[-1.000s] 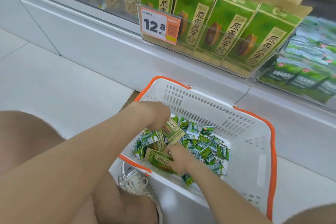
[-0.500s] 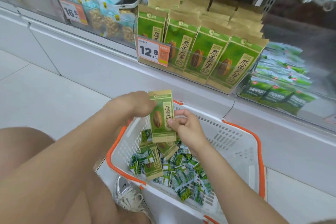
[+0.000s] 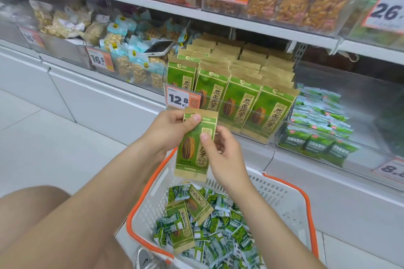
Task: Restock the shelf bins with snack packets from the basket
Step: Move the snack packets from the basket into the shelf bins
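You're pinching the seed packet (image 3: 189, 153) upright, left hand (image 3: 168, 131) at the top, right hand (image 3: 225, 159) mid-edge, probably squaring it for the matching bin (image 3: 258, 135) behind.

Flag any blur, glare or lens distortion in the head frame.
Head view: shelf edge slants across the frame, barely bowed; held packet sharp, print legible; top-right price tag and far-left bin soft and smeared; faint sheen on the clear bin front; light flat, no hard shadows.

Green-and-tan seed packet (image 3: 189, 155) upright above the white, orange-rimmed basket (image 3: 282, 196).
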`<state>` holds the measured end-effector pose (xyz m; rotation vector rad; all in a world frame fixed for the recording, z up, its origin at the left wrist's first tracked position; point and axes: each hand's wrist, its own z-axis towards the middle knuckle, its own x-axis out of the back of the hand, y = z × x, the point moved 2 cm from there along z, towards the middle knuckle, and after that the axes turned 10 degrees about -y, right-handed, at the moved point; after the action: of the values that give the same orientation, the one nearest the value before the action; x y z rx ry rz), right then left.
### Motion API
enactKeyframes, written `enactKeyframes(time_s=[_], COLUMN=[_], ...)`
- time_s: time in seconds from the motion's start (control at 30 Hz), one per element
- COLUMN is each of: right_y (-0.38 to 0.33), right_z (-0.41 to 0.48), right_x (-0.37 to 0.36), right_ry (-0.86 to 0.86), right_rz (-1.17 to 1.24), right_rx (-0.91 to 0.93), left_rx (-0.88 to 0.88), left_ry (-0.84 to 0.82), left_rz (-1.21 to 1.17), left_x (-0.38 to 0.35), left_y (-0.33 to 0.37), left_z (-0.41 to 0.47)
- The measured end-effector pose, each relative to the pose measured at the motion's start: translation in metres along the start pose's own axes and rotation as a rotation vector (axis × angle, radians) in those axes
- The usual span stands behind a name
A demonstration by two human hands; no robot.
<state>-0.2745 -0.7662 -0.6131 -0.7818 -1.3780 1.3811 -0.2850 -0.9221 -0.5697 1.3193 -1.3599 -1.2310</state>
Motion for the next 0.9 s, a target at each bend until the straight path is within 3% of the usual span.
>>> enactKeyframes(time_s=[0.2,0.3,0.4,0.5,0.57,0.77,0.9], right_y=[-0.054,-0.088,-0.119,-0.138,-0.143,-0.136,-0.144], right_z=[0.038,0.056,0.072,0.086,0.095,0.120,0.142], right_x=[0.022,0.033,0.035,0.026,0.019,-0.002,-0.006], right_ry=[0.026,0.234,0.393,0.377,0.329,0.135,0.188], right_rz=[-0.242,-0.410,-0.424,-0.463,-0.531,-0.846,-1.129], right_rx=[0.079,0.173,0.312,0.406,0.420,0.317,0.218], left_rx=[-0.169,-0.239,-0.238,-0.176,-0.137,-0.216,-0.265], left_ry=[-0.044,0.112,0.339,0.410,0.370,0.379,0.372], left_rz=[0.094,0.286,0.602,1.057,1.201,1.357,1.293], left_x=[0.006,0.020,0.041,0.057,0.060,0.062,0.064], left_y=[0.028,0.045,0.051,0.043,0.037,0.040,0.040], left_z=[0.005,0.015,0.025,0.033,0.036,0.036,0.035])
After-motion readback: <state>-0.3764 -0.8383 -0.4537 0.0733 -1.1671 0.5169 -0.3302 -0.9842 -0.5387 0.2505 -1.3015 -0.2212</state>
